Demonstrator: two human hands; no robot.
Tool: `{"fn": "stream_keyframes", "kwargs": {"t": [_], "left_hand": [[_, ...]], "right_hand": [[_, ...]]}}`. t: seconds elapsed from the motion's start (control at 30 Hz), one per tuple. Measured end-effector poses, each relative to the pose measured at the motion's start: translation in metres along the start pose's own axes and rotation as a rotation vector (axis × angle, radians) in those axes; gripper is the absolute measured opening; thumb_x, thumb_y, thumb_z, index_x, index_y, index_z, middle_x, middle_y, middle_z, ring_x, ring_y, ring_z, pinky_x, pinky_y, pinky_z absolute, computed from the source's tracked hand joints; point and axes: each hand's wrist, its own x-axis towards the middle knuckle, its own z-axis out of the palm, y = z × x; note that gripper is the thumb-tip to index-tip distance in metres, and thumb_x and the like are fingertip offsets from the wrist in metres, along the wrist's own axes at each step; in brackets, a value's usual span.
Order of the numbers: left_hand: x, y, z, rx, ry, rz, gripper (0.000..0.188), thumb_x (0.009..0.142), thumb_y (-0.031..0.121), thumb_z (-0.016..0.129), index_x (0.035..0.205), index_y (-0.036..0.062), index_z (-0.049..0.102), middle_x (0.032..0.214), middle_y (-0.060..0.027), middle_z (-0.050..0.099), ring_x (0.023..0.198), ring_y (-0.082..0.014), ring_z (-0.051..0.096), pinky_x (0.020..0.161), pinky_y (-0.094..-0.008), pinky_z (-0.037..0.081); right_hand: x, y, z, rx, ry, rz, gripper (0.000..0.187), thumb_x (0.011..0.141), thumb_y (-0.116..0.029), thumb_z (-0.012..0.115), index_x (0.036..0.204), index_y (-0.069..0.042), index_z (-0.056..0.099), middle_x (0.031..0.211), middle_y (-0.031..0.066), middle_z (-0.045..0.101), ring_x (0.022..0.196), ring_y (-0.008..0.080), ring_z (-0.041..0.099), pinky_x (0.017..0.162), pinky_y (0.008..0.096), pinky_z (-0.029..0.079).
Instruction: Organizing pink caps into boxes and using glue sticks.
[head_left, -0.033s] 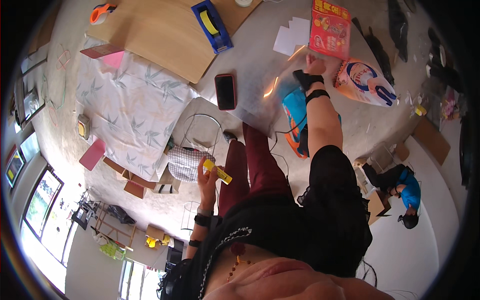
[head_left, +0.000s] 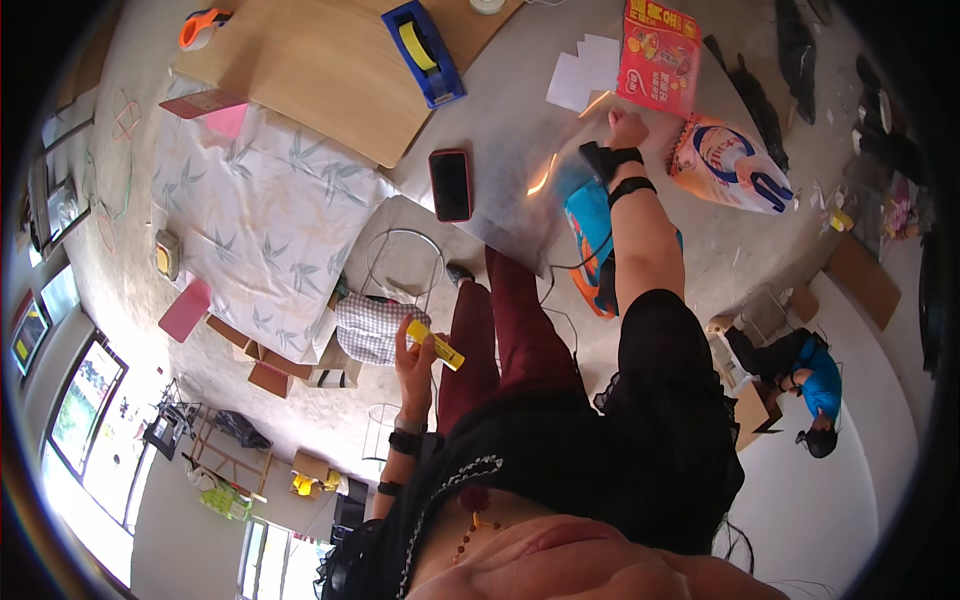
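My left hand [head_left: 413,362] is wrapped round a yellow stick-shaped tube [head_left: 437,346], held tilted above my lap. My right hand [head_left: 628,130] reaches over the table beside the lower left corner of a flat red printed packet [head_left: 657,58]. Its fingers are curled, and whatever they may hold is too small to make out. White cards [head_left: 584,73] lie left of the packet. Right of my right hand is a white and orange printed plastic bag [head_left: 728,165]. A dark phone [head_left: 451,185] with a red edge rests on the clear table cover [head_left: 500,190].
A blue tape dispenser [head_left: 424,55] with yellow tape stands on a brown board [head_left: 320,75]. A patterned cloth [head_left: 265,215] covers the left side, near a stool [head_left: 405,262]. A blue and orange bag [head_left: 592,235] hangs under my right forearm. Another person [head_left: 815,380] sits at the far right.
My right hand has shifted slightly left, with its fingers more curled. The red packet has shifted a little and looks flatter. My left hand stays as it was.
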Motion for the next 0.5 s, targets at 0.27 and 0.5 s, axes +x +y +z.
{"fn": "stream_keyframes", "kwargs": {"t": [0.27,0.5], "left_hand": [[0.004,-0.008,-0.009,0.018,0.075,-0.081,0.059,0.095,0.014,0.052,0.144,0.0097,0.02,0.099,-0.0152,0.063,0.099,-0.0246,0.063,0.087,-0.0376,0.051],[0.009,-0.012,-0.006,0.007,0.1,-0.086,0.055,0.095,0.014,0.052,0.141,0.0045,0.025,0.096,-0.0189,0.065,0.092,-0.0226,0.065,0.083,-0.034,0.052]], "right_hand": [[0.03,0.041,0.063,-1.519,-0.29,-0.87,0.05,0.078,-0.027,0.068,0.117,0.001,0.052,0.11,0.022,0.059,0.104,0.0383,0.056,0.086,0.0455,0.047],[0.008,0.044,0.072,-1.828,-0.305,-0.828,0.06,0.077,-0.032,0.07,0.125,-0.004,0.047,0.12,0.0173,0.054,0.111,0.0367,0.051,0.088,0.0488,0.046]]}}
